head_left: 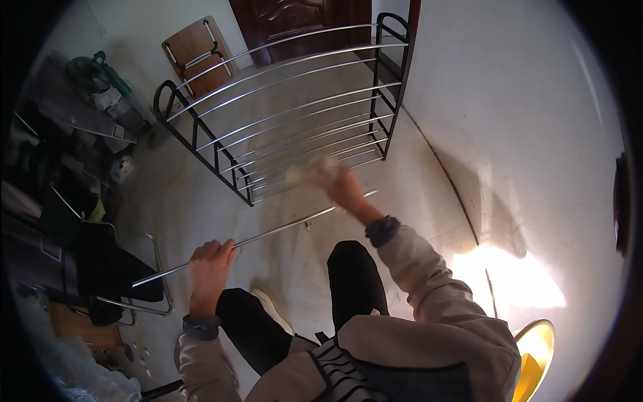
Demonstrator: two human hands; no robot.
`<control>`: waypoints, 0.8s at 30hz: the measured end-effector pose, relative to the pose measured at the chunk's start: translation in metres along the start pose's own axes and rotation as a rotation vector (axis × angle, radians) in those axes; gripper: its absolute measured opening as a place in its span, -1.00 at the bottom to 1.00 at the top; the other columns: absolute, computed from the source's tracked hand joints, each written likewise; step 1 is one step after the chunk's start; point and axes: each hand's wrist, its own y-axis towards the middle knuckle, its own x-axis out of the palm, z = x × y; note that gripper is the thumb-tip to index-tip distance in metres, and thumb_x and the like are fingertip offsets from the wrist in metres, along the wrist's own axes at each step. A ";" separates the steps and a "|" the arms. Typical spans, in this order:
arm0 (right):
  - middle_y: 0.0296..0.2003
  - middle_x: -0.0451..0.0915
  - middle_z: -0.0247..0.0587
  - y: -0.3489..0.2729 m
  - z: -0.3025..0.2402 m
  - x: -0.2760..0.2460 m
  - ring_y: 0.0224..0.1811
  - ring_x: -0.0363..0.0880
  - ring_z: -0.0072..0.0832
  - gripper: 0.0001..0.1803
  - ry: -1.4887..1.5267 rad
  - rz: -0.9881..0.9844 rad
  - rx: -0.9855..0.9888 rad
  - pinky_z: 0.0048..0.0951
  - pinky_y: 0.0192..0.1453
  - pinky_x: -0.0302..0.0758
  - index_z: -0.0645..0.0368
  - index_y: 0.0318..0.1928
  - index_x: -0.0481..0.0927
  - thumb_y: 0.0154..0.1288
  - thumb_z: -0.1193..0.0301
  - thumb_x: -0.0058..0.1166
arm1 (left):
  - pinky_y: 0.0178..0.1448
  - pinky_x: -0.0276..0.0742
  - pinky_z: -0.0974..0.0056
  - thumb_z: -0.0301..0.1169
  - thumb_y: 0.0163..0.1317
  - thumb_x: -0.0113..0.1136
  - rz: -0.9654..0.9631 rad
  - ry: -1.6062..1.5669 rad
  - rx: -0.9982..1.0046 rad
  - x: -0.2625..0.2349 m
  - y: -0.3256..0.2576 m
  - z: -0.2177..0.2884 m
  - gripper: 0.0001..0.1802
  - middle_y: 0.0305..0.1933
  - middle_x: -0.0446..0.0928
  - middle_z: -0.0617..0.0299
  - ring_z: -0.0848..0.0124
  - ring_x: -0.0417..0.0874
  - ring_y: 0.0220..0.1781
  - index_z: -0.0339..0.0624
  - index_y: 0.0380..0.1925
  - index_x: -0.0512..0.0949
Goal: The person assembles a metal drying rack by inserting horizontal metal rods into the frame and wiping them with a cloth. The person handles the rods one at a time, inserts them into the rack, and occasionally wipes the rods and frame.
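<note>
My left hand (209,268) is closed around a thin silver metal rod (284,226), which slants from the lower left up to the right. Beyond the rod's right part is my right hand (343,189), its fingers smeared by motion. A pale yellowish, soft-looking thing (303,174), too blurred to name, shows at those fingers; the rod passes behind my right wrist. In front of me stands a shoe-rack-like frame with black end panels (207,151) and several silver bars (301,97) across it.
A folded wooden chair (199,57) leans by the far wall, left of a dark red door (301,27). Chairs with metal legs (157,268) and a green fan (94,74) crowd the left side. A white wall (516,120) bounds the right; a yellow basin (536,358) stands lower right.
</note>
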 end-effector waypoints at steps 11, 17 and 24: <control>-0.27 0.70 -0.05 -0.045 -0.035 -0.015 -0.25 0.71 -0.17 -0.68 0.058 -0.434 0.132 -0.29 -0.13 0.61 0.19 -0.01 0.61 0.27 0.37 0.32 | 0.33 0.38 0.06 -0.40 0.26 0.33 0.563 -0.271 -0.111 -0.030 0.044 0.053 -0.49 0.14 0.48 -0.02 0.13 0.53 0.18 -0.19 0.19 0.45; -0.30 0.70 -0.13 -0.059 -0.032 -0.056 -0.31 0.66 -0.32 -0.73 -0.044 -0.383 -0.034 -0.34 -0.12 0.59 0.23 -0.07 0.61 0.25 0.43 0.32 | 0.41 0.34 0.07 -0.15 0.49 0.10 0.766 -1.607 -0.615 -0.024 0.058 0.061 -0.49 0.14 0.53 -0.02 0.18 0.52 0.26 -0.31 0.21 0.35; -0.29 0.71 -0.12 -0.046 -0.070 -0.052 -0.31 0.66 -0.29 -0.70 -0.101 -0.482 0.020 -0.33 -0.12 0.59 0.20 -0.08 0.64 0.20 0.40 0.36 | 0.37 0.37 0.15 -0.11 0.57 -0.06 0.641 -1.864 -0.392 -0.002 0.088 0.085 -0.62 -0.12 0.68 0.06 0.27 0.65 0.08 -0.25 -0.09 0.48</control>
